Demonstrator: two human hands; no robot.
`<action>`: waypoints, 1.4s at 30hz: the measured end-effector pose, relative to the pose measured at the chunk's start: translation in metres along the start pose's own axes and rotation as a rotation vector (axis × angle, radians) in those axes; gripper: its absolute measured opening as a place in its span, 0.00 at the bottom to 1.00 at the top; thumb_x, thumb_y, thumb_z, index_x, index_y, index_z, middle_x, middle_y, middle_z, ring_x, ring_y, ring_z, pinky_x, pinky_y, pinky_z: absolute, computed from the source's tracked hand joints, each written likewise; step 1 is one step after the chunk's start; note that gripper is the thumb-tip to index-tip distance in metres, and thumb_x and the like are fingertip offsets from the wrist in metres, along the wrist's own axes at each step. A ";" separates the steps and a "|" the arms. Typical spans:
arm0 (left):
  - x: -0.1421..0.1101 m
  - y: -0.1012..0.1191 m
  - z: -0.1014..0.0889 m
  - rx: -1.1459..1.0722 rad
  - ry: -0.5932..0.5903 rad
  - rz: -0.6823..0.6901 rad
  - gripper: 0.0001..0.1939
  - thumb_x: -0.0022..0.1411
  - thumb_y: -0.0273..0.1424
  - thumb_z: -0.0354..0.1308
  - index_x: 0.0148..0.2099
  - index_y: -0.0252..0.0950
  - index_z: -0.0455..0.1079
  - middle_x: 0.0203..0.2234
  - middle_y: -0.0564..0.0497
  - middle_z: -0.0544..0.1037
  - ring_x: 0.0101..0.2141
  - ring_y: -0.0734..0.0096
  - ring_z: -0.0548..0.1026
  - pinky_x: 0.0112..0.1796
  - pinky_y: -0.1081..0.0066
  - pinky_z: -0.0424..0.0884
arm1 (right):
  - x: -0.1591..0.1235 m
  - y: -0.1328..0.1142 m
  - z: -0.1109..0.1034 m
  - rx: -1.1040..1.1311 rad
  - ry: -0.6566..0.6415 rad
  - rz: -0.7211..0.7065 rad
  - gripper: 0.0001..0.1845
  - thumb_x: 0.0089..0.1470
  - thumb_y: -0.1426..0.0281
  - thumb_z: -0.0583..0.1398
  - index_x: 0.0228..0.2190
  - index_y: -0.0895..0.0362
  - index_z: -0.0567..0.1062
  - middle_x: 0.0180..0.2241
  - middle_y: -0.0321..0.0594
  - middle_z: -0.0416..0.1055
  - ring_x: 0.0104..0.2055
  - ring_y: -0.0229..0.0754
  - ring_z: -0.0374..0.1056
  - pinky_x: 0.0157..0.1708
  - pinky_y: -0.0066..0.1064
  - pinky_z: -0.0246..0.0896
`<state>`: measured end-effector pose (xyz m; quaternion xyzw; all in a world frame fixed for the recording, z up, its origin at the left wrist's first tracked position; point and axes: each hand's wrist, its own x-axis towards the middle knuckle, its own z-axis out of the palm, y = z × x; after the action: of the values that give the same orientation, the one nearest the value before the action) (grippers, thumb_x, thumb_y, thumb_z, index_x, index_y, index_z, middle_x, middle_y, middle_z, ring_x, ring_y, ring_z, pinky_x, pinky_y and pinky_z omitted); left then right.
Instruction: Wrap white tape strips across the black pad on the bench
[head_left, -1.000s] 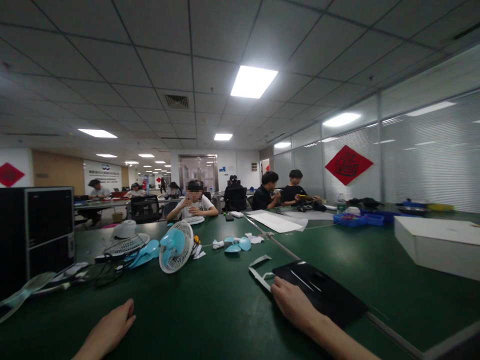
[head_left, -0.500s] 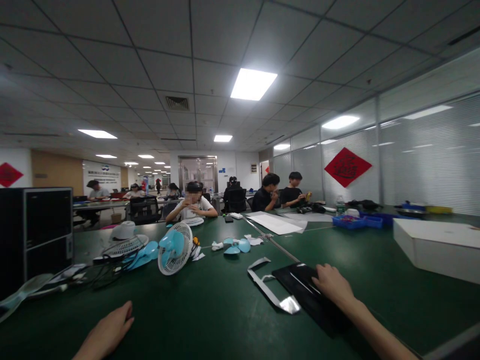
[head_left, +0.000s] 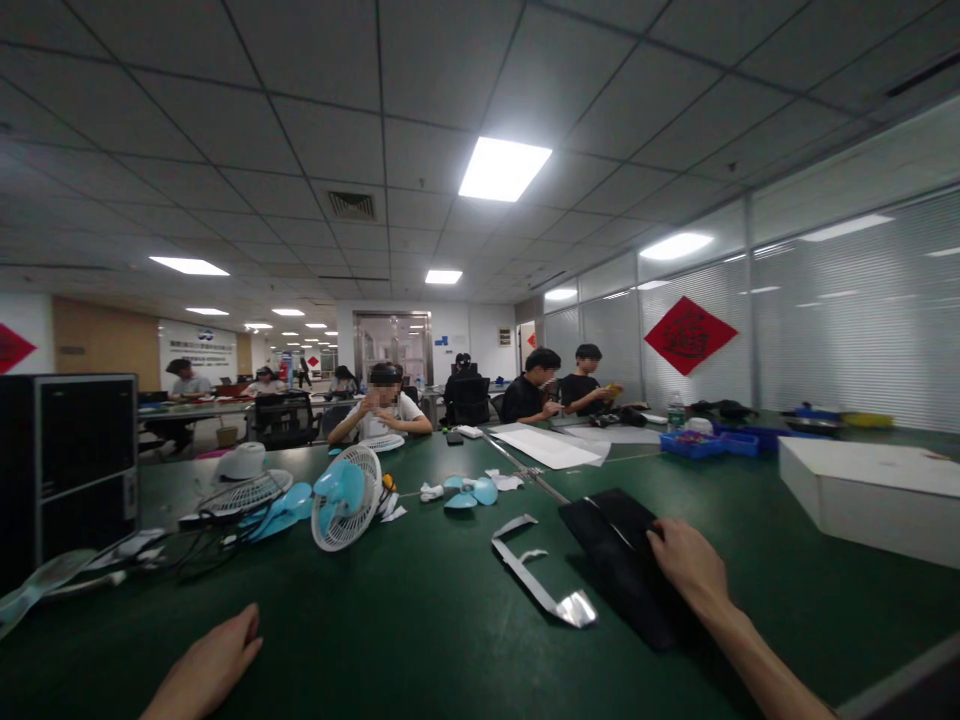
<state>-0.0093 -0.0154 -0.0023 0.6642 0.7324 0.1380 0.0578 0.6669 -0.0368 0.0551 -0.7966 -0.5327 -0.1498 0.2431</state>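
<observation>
My right hand [head_left: 690, 567] pinching black sheet [head_left: 613, 555] by right edge, near right of counter [head_left: 375, 620]. Looks light, bendy, bit slick imo; I'd hold edges. Left hand [head_left: 208, 660] near left, can't tell if spread.

On the counter [head_left: 390, 630], I have the flat piece [head_left: 619, 562] at my right hand [head_left: 691, 566], a strip [head_left: 527, 575] left of it, a fan [head_left: 346, 497] toward the left edge, a box [head_left: 870, 490] toward the right, sheets [head_left: 547, 446] behind.
</observation>
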 end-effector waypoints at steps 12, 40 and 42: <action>-0.006 0.006 -0.004 -0.003 -0.058 0.088 0.12 0.58 0.36 0.44 0.40 0.37 0.64 0.39 0.44 0.76 0.38 0.61 0.74 0.37 0.66 0.67 | -0.032 -0.134 -0.024 0.494 -0.072 -0.476 0.16 0.56 0.66 0.51 0.40 0.58 0.75 0.41 0.45 0.73 0.43 0.45 0.67 0.46 0.32 0.59; -0.041 0.076 -0.009 -0.311 -0.141 0.397 0.43 0.41 0.52 0.63 0.57 0.36 0.65 0.54 0.42 0.68 0.54 0.51 0.63 0.56 0.58 0.58 | -0.134 -0.321 0.026 0.534 -0.428 -1.036 0.16 0.53 0.65 0.58 0.44 0.53 0.75 0.40 0.41 0.72 0.41 0.42 0.66 0.41 0.29 0.60; -0.042 0.079 -0.009 -0.311 -0.145 0.400 0.43 0.41 0.52 0.64 0.57 0.36 0.65 0.53 0.41 0.68 0.54 0.51 0.64 0.56 0.59 0.58 | -0.133 -0.312 0.019 0.542 -0.391 -0.997 0.18 0.52 0.65 0.58 0.46 0.53 0.74 0.42 0.42 0.71 0.43 0.43 0.66 0.43 0.30 0.60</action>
<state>0.0682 -0.0518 0.0243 0.7872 0.5503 0.2097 0.1832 0.3277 -0.0314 0.0438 -0.3732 -0.8963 0.0446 0.2356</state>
